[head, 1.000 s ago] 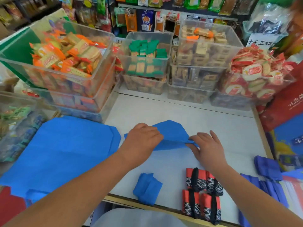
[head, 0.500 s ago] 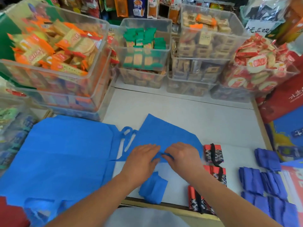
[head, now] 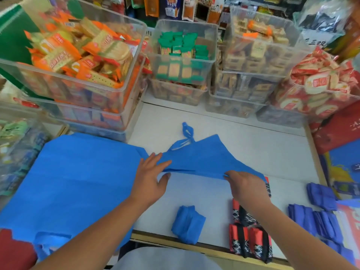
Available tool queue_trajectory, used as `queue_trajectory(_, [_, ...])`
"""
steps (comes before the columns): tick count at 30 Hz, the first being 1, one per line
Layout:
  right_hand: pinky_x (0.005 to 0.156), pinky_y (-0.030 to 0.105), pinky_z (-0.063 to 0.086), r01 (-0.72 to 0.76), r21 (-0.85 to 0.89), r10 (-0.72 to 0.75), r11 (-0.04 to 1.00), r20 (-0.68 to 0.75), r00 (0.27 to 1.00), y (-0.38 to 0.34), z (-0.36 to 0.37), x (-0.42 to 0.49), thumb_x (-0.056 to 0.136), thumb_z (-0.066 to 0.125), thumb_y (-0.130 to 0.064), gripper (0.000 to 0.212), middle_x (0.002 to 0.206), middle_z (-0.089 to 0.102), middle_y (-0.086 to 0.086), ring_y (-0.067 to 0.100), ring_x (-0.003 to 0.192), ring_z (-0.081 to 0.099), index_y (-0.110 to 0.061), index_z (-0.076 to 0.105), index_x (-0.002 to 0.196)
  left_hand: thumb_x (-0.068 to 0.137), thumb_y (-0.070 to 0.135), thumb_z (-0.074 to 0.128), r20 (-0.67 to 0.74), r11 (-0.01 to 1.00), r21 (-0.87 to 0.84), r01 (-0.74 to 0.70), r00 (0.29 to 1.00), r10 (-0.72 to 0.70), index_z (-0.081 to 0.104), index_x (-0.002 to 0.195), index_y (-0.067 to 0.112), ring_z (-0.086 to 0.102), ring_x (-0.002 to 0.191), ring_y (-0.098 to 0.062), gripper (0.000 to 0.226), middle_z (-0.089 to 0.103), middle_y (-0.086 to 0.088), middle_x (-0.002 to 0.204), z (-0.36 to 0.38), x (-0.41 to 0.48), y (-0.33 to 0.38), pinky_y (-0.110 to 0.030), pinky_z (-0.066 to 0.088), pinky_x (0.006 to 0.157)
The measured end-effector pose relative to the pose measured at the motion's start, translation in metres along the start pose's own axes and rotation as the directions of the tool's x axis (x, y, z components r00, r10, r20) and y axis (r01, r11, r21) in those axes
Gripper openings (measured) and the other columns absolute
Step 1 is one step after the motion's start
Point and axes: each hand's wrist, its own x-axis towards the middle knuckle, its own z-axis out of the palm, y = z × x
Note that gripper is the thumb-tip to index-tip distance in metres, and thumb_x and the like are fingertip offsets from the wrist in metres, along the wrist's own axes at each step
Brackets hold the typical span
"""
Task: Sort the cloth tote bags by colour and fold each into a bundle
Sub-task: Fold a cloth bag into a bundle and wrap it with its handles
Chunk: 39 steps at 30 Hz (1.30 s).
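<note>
A bright blue tote bag (head: 204, 158) lay on the white counter (head: 253, 145), behind a finished blue bundle (head: 188, 224). The left hand (head: 151, 179) pressed it with fingers spread; the right hand (head: 245, 185) pinched its near edge. Keeping the edges aligned would likely give a neater fold.

Both hands work a blue tote bag (head: 206, 158) on the white table (head: 253, 145); the left hand (head: 151, 179) lies flat on it; the right hand (head: 245, 185) pinches its near edge; a folded blue bundle (head: 187, 224) sits nearer the table's front.
</note>
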Motion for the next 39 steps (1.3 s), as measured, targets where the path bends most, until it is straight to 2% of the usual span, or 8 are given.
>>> queue_trajectory(3, [0.04,0.028,0.039,0.097,-0.046,-0.095,0.994,0.027,0.995,-0.024,-0.003,0.012,0.087,0.06,-0.032,0.024,0.048,0.053,-0.002,0.026,0.043,0.056,-0.019,0.066,0.067,0.087,0.038,0.072,0.07,0.991,-0.13,-0.02,0.997,0.03,0.067,0.129,0.026,0.048,0.134,-0.003,0.044,0.059,0.013,0.139,-0.006,-0.007,0.014,-0.025,0.034,0.116])
queue_trajectory(10, [0.084,0.028,0.048,-0.233,0.14,0.107,0.962,0.591,0.799,-0.032,-0.017,0.022,0.097,0.056,-0.056,0.032,0.116,0.067,-0.021,0.009,0.111,0.062,-0.039,0.063,0.123,0.103,0.027,0.054,0.139,0.983,-0.077,0.164,0.979,-0.152,0.065,0.101,0.018,0.062,0.073,-0.014,0.014,0.066,0.001,0.078,-0.018,-0.006,-0.004,-0.041,0.053,0.072])
queue_trajectory(14, [0.074,0.025,0.047,-0.456,0.163,0.21,0.875,0.721,0.661,0.023,-0.025,0.012,0.092,0.067,-0.033,0.006,0.092,0.067,-0.019,0.013,0.09,0.065,-0.036,0.068,0.096,0.103,0.021,0.054,0.069,0.977,-0.038,0.208,0.976,-0.205,0.056,0.09,0.017,0.052,0.06,-0.017,0.013,0.055,-0.002,0.066,-0.032,0.015,-0.02,-0.038,0.044,0.06])
queue_trajectory(18, [0.059,0.03,0.035,-0.731,0.324,0.418,0.601,0.652,0.633,0.044,-0.01,0.009,0.093,0.069,-0.028,0.02,0.059,0.051,-0.006,0.016,0.058,0.045,-0.016,0.068,0.077,0.097,0.021,0.062,0.012,0.96,0.106,0.259,0.965,-0.261,0.06,0.117,0.012,0.063,0.093,-0.031,0.022,0.067,-0.009,0.101,-0.033,0.049,-0.034,-0.041,0.051,0.079])
queue_trajectory(23, [0.058,0.032,0.037,-0.797,0.362,0.551,0.484,0.581,0.599,0.035,0.04,0.028,0.1,0.059,-0.029,0.028,0.082,0.062,0.013,0.023,0.068,0.052,-0.002,0.06,0.093,0.08,0.014,0.076,0.073,0.835,0.548,-0.054,0.997,0.016,0.038,0.152,0.01,0.03,0.145,-0.043,0.082,0.026,-0.02,0.161,-0.015,0.071,-0.029,-0.058,0.029,0.117])
queue_trajectory(33, [0.071,0.04,0.05,-0.883,0.258,0.698,0.391,0.542,0.468,0.045,0.125,0.054,0.099,0.055,-0.033,0.025,0.107,0.061,0.008,0.026,0.085,0.058,-0.01,0.056,0.108,0.091,0.004,0.046,0.465,0.47,0.727,-0.5,0.863,0.199,0.023,0.158,0.006,-0.006,0.155,-0.039,0.071,-0.003,-0.017,0.169,0.05,0.057,-0.06,-0.059,0.0,0.124])
queue_trajectory(37, [0.083,0.04,0.048,-0.89,0.234,0.726,0.392,0.515,0.455,0.05,0.136,0.057,0.094,0.066,-0.036,0.045,0.129,0.054,0.009,0.029,0.105,0.055,-0.01,0.053,0.129,0.079,0.046,0.074,0.594,0.621,0.618,-0.482,0.804,0.032,0.05,0.148,0.021,0.014,0.153,-0.034,0.077,0.031,-0.01,0.164,0.061,0.051,-0.097,-0.058,0.011,0.119])
queue_trajectory(39, [0.096,0.048,0.046,-0.831,0.128,0.741,0.541,0.396,0.543,0.045,0.138,0.059,0.092,0.069,-0.036,0.061,0.137,0.05,0.017,0.037,0.121,0.05,-0.009,0.046,0.142,0.08,0.056,0.065,0.618,0.684,0.575,-0.449,0.786,-0.004,0.04,0.153,0.03,0.013,0.153,-0.028,0.081,0.029,-0.003,0.165,0.061,0.048,-0.111,-0.057,0.012,0.117])
